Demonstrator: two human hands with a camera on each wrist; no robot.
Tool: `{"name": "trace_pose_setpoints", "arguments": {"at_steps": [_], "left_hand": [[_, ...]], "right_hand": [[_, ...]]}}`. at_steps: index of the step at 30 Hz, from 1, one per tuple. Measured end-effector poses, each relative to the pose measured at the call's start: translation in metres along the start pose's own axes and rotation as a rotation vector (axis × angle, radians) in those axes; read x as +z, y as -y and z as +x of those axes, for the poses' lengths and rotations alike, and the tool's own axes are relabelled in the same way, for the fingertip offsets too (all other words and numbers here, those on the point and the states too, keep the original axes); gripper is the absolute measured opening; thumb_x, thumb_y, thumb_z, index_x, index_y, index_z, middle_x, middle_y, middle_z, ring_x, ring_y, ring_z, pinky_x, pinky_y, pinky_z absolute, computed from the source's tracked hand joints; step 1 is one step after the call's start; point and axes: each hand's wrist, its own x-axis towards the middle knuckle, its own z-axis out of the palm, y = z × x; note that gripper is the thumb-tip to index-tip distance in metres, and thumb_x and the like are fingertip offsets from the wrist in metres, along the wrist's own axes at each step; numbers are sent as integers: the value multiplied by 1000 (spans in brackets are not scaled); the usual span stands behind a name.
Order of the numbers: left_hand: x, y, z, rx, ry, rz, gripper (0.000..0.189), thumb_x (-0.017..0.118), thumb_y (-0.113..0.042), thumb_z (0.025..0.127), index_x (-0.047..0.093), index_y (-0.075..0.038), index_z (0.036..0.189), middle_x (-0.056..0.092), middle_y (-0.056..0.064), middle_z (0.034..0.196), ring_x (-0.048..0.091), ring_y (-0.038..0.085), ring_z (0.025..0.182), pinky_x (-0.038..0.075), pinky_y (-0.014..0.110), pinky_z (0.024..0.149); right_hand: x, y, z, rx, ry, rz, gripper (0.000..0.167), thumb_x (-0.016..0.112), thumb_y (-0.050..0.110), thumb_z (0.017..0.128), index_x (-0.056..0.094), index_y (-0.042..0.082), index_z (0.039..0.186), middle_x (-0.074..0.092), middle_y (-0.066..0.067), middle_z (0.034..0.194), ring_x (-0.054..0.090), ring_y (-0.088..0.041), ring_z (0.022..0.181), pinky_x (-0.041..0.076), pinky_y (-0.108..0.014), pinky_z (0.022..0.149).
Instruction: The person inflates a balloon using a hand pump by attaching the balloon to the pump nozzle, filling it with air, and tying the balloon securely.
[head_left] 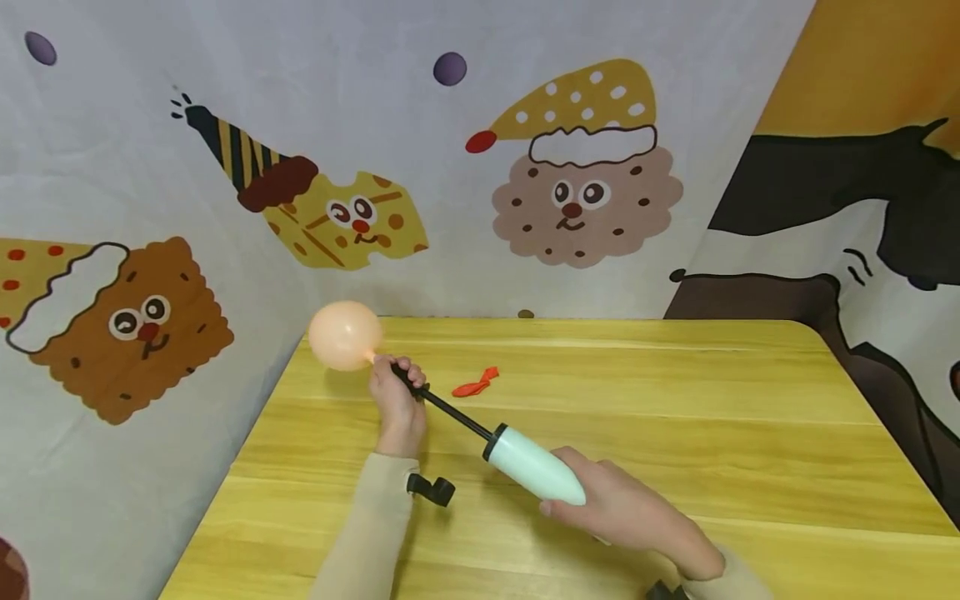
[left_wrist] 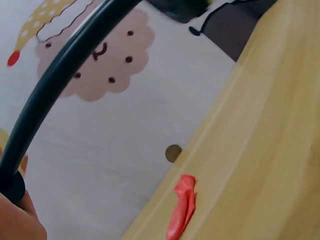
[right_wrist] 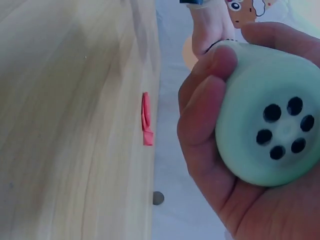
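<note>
"Where is the balloon?"

"Upper left of the wooden table (head_left: 750, 433), head view: a round peach balloon (head_left: 345, 335), inflated, its neck beside the left hand (head_left: 397, 404)."

"How is each hand placed?"

"The left wraps its fingers around the pump's black front end (head_left: 406, 378), probably steadying the balloon's neck there; the join itself is hidden. The right hand (head_left: 626, 508), lower right of centre, grips the mint-green barrel (head_left: 532, 462), likely for a firm push or pull along the bare black rod (head_left: 459, 414) between them. The right wrist view shows its end holes uncovered."

"Anything else?"

"A limp red balloon (head_left: 476, 383) lies near mid-frame, untouched, perhaps left within easy reach."
</note>
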Motion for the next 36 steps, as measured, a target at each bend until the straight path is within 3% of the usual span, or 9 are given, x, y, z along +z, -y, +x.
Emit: {"name": "trace_pose_setpoints", "arguments": {"at_steps": [5,10,18,22,29,36], "left_hand": [[-2,6,-4,-32,-6,20,28,31,-24,115,41,-12,91,46,-1,70,42,7,50,34,16,44],[-1,21,-17,-56,29,86,27,32,-24,115,43,-8,97,47,-1,72,42,7,52,36,16,46],[3,40,-39,-100,99,184,34,29,-25,115,46,-9,91,50,-1,73,44,8,54,39,18,48],[3,43,-41,-117,107,187,35,31,-27,115,47,-8,90,49,-1,72,45,8,54,40,18,49],[2,35,-28,-93,100,152,35,32,-30,115,45,-9,90,49,-2,72,44,8,52,39,18,48],[-13,14,3,-44,43,83,29,33,-28,115,42,-11,92,47,-2,72,44,8,53,38,18,46]], "right_hand": [[14,4,11,-19,-54,-76,61,73,47,95,51,11,140,62,-2,86,55,-10,54,49,-29,45],[26,6,21,-9,-115,-134,59,73,46,95,53,9,135,60,-2,83,55,-11,58,48,-30,47],[32,6,39,-7,-122,-62,62,73,44,95,51,3,137,59,-2,74,56,-11,49,47,-29,40],[31,5,46,-10,-107,-28,64,72,45,96,50,2,138,59,-4,73,56,-11,47,47,-28,39],[32,8,43,-16,-125,-33,67,71,48,96,51,2,140,60,0,77,55,-11,57,49,-31,47],[24,-3,13,-15,-61,-39,63,70,47,97,51,8,143,63,1,84,55,-9,57,49,-29,49]]}}
